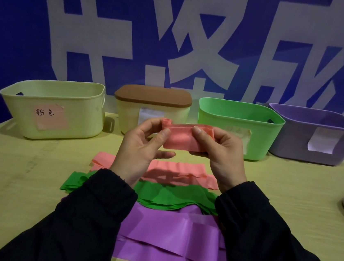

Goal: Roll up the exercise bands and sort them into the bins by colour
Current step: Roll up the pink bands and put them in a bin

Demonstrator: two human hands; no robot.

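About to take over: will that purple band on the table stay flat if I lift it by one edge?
Probably not. The purple band lies in loose wavy folds, so it looks thin and floppy and would likely drape. Its glossy surface suggests it may slip in a light pinch.

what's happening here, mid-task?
A person holds a pink band in both hands, left hand and right hand, with a small roll started at its left end. More pink bands, green bands and purple bands lie flat on the table. The bins sit behind.
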